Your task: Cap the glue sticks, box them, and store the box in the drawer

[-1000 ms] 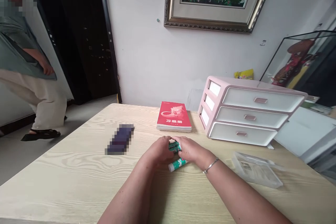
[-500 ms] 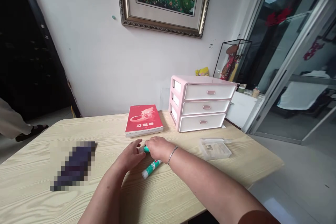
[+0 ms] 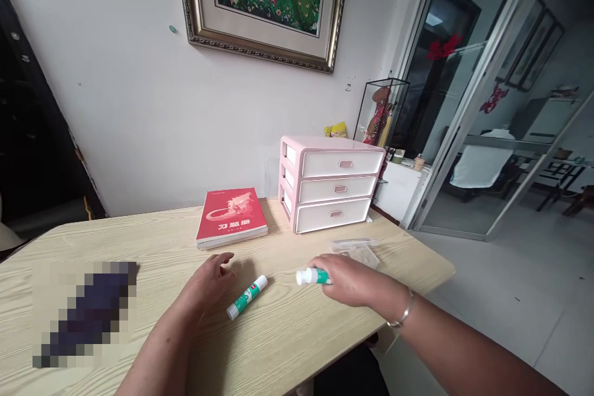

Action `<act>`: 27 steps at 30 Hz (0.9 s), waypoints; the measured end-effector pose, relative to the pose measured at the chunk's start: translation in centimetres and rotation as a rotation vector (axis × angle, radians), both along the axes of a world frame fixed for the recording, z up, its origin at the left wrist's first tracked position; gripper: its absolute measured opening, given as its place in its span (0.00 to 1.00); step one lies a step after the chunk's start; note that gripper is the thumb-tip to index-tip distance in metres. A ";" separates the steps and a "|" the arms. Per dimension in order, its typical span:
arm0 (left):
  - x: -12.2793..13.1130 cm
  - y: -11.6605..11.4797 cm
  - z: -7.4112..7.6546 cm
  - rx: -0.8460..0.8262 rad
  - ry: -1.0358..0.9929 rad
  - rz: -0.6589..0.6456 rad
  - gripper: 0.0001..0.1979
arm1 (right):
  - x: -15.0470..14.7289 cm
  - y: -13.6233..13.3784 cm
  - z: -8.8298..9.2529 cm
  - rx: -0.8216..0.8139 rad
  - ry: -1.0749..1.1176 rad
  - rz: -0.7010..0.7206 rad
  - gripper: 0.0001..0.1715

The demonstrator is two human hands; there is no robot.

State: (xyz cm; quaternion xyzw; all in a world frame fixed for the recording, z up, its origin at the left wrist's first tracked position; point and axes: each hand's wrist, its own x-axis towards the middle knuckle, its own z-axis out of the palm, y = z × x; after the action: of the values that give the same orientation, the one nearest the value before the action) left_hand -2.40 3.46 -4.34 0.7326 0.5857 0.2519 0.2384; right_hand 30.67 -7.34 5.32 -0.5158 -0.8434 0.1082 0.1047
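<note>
My right hand (image 3: 353, 279) is closed round a green and white glue stick (image 3: 310, 275), held just above the wooden table (image 3: 297, 334) with its white cap pointing left. A second glue stick (image 3: 247, 297) of the same kind lies on the table between my hands. My left hand (image 3: 206, 281) rests beside it with the fingers loosely apart and nothing in them. A silver bangle circles my right wrist.
A red book (image 3: 231, 224) lies at the back of the table, with a pink three-drawer organiser (image 3: 330, 182) to its right. A clear plastic case (image 3: 356, 249) sits behind my right hand. A blurred dark object (image 3: 88, 312) lies at the left. The table's right edge is close.
My hands have parted: the right one carried one glue stick to the right, the left one let go and drew back. The view swung to the right, and the person at the left left the picture.
</note>
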 end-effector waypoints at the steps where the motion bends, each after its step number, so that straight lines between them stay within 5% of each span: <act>1: 0.0 0.1 -0.1 0.001 0.026 -0.005 0.30 | 1.4 -0.8 -0.4 0.021 0.003 -0.018 0.22; 11: -0.5 0.5 -1.0 0.038 0.089 -0.003 0.27 | 10.5 -1.1 -4.7 0.303 -0.001 -0.176 0.35; 19: -0.8 0.7 -1.1 0.008 0.082 0.013 0.26 | 11.1 1.5 -4.1 0.137 0.034 -0.139 0.35; 23: -0.9 0.7 -1.2 0.036 0.082 0.034 0.24 | 10.4 2.9 -2.4 -0.064 0.127 -0.277 0.29; 27: -1.0 0.8 -1.4 0.048 0.079 0.026 0.23 | 10.1 4.1 -1.8 -0.174 -0.005 -0.376 0.14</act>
State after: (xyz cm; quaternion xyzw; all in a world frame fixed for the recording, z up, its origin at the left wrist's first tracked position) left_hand -3.38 4.25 -5.74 0.7399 0.5978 0.2398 0.1941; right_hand 40.72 -3.23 3.54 -0.6715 -0.7200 0.1580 0.0760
